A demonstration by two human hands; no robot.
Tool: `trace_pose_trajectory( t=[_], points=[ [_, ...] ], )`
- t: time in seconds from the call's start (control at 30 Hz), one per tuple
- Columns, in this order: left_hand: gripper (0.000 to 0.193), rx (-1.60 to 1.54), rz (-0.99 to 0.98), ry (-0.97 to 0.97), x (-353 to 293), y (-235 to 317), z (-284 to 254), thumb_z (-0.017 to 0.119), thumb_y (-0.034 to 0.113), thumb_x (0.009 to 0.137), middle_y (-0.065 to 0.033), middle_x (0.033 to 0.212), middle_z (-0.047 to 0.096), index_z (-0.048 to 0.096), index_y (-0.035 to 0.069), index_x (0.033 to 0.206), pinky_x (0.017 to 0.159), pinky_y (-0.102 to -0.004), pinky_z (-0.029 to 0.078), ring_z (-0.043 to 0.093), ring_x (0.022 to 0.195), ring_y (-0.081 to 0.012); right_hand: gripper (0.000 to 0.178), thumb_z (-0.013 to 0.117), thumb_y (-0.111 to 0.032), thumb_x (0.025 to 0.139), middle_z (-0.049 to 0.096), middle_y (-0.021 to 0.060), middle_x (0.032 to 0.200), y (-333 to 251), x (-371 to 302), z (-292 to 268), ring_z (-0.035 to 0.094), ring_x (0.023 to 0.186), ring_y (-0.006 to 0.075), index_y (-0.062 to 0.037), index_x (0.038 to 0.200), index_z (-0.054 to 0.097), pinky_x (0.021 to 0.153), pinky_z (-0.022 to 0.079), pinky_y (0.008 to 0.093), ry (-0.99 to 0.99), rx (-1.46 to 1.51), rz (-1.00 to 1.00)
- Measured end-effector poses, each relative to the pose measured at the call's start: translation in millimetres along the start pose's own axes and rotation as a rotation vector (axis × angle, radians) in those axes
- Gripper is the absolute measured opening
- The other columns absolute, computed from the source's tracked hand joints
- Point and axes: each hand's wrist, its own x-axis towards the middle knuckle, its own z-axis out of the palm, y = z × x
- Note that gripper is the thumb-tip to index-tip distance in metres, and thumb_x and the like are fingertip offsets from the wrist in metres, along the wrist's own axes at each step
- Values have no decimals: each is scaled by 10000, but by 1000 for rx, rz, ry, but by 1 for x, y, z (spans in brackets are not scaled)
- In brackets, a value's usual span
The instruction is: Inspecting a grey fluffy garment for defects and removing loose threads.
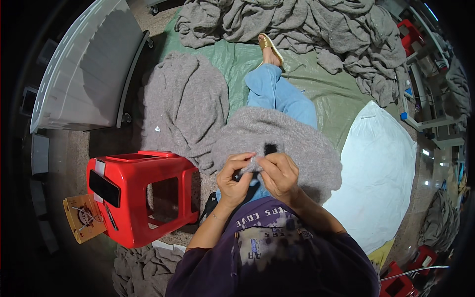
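Note:
A fuzzy grey knitted garment [309, 148] lies spread over my lap. My left hand [235, 179] pinches a bit of its edge between thumb and fingers. Close beside it, my right hand [279, 177] is closed on the same bit of knit, fingertips almost touching those of the left. A small black patch [270, 148] shows on the garment just beyond the right fingers. Whether anything small, such as a needle, sits between the fingertips is hidden.
At the left a red plastic stool [133, 198] carries a phone [105, 188], a pen-like tool [111, 217] and a cardboard box [83, 218]. A grey garment pile [185, 101], a white wheeled bin [91, 64], heaped knits [307, 24] and a white sack [381, 178] surround me.

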Motion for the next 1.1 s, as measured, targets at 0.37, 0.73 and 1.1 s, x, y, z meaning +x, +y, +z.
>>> trace_pose_trajectory(
  t=[0.37, 0.73, 1.1],
  points=[
    [102, -447, -541, 186, 3, 14, 2, 622, -15, 807, -54, 831, 623, 580, 0, 899, 635, -211, 424, 521, 695, -57, 232, 617, 29, 651, 565, 106, 878, 8, -1, -3, 581, 801, 276, -14, 879, 603, 686, 495, 367, -5, -31, -59],
    [133, -190, -520, 113, 11, -24, -43, 652, 105, 869, 12, 824, 635, 612, 15, 958, 638, -181, 425, 547, 691, -34, 139, 650, -77, 862, 543, -25, 816, 28, -14, -14, 480, 682, 32, -5, 951, 571, 608, 420, 189, -71, 739, 1055],
    [62, -430, -543, 34, 58, 62, -23, 640, 50, 840, -22, 772, 635, 619, 0, 870, 579, -195, 433, 562, 639, -63, 174, 684, -136, 733, 506, 106, 695, -19, -11, -18, 553, 588, 283, -38, 775, 547, 519, 448, 347, -335, -123, 284]
  ],
)
